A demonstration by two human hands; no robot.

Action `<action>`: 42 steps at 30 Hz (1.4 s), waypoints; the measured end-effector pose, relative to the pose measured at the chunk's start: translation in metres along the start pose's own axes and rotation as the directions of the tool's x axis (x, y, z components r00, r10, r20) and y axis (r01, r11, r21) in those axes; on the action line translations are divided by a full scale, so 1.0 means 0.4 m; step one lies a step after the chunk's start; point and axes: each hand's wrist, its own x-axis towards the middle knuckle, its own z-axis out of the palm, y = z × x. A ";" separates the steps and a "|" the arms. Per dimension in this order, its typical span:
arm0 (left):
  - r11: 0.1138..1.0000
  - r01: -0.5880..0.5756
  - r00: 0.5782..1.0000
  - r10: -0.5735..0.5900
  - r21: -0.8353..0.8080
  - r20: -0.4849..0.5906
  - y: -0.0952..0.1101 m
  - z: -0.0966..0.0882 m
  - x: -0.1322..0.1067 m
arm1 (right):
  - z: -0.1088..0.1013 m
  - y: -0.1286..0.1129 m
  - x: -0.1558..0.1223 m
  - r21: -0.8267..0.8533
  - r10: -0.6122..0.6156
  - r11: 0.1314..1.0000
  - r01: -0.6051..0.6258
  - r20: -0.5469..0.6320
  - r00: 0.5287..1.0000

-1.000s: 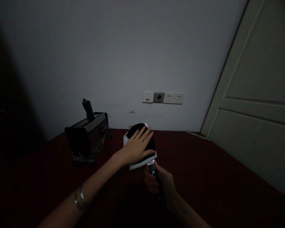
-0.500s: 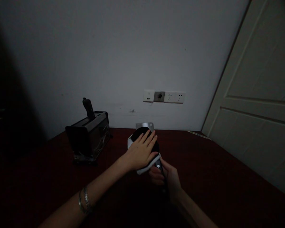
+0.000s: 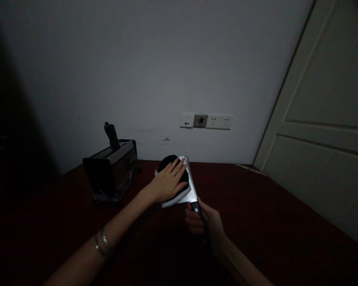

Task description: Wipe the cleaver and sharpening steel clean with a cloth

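My right hand [image 3: 207,224] is wrapped round the black riveted handle of a cleaver [image 3: 192,192], whose broad shiny blade points away from me. Spread flat over that blade, my left hand [image 3: 168,184] presses on a black and white cloth [image 3: 167,162]. Its fingers are stretched out and apart. The cloth covers the left part of the blade, while a bright strip along the right side and the lower end by the handle show bare metal.
A dark toaster-shaped holder [image 3: 109,171] stands at left on the red-brown table [image 3: 256,206], a black handle [image 3: 111,135] rising from its top. Behind are a wall with sockets [image 3: 219,121] and, at right, a pale panelled door [image 3: 322,131]. A thin strip [image 3: 250,169] lies at the back edge.
My left hand and the cloth have slid left across the blade, uncovering its right side and the end by the handle. My right hand has stayed nearly in place on the handle.
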 end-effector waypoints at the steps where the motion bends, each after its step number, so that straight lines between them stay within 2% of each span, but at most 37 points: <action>1: 1.000 -0.016 1.000 0.016 0.001 0.006 0.009 -0.002 -0.001 | 0.001 -0.002 -0.001 -0.003 -0.009 1.000 0.009 0.001 1.000; 5: 1.000 -0.023 1.000 0.023 0.001 -0.002 0.012 -0.013 0.003 | 0.006 0.007 -0.003 -0.008 0.018 1.000 -0.019 -0.001 1.000; 12: 0.995 0.096 0.994 -0.095 0.034 -0.050 -0.065 -0.025 0.004 | 0.016 0.035 -0.005 -0.033 0.097 0.995 -0.097 0.000 0.995; 15: 0.995 0.090 0.995 -0.088 0.044 -0.056 -0.047 -0.030 0.002 | 0.023 0.025 -0.011 -0.051 0.067 0.996 -0.068 -0.035 0.997; 21: 1.000 -0.014 0.999 0.014 -0.008 -0.040 0.022 -0.037 0.000 | 0.021 0.003 -0.012 -0.052 0.031 0.998 -0.032 -0.029 0.999; 23: 0.999 -0.006 0.998 0.003 -0.042 -0.068 0.025 -0.036 0.001 | 0.020 0.002 -0.010 -0.045 0.034 0.998 -0.035 -0.022 0.999; 25: 0.996 0.056 0.992 -0.064 -0.071 -0.106 0.018 -0.033 0.003 | 0.021 0.004 -0.008 -0.042 0.036 0.998 -0.036 -0.010 0.999; 30: 0.965 0.261 0.950 -0.262 -0.024 -0.170 -0.001 -0.026 0.009 | 0.027 0.011 -0.007 -0.042 0.024 0.999 -0.023 0.037 0.999; 34: 0.944 0.322 0.933 -0.304 0.068 -0.192 -0.011 -0.026 0.013 | 0.031 0.015 -0.008 -0.019 0.049 0.999 -0.049 0.002 0.999; 37: 0.941 0.334 0.925 -0.315 0.061 -0.211 -0.035 -0.042 0.009 | 0.026 0.014 -0.005 -0.024 0.059 0.998 -0.058 0.005 0.998; 39: 0.921 0.390 0.892 -0.372 0.021 -0.257 -0.060 -0.064 0.003 | 0.021 0.012 -0.002 -0.033 0.057 0.998 -0.057 -0.001 0.998; 42: 0.859 0.512 0.785 -0.472 -0.008 -0.401 -0.096 -0.101 -0.008 | 0.019 0.011 0.000 -0.059 0.079 0.995 -0.081 -0.031 0.996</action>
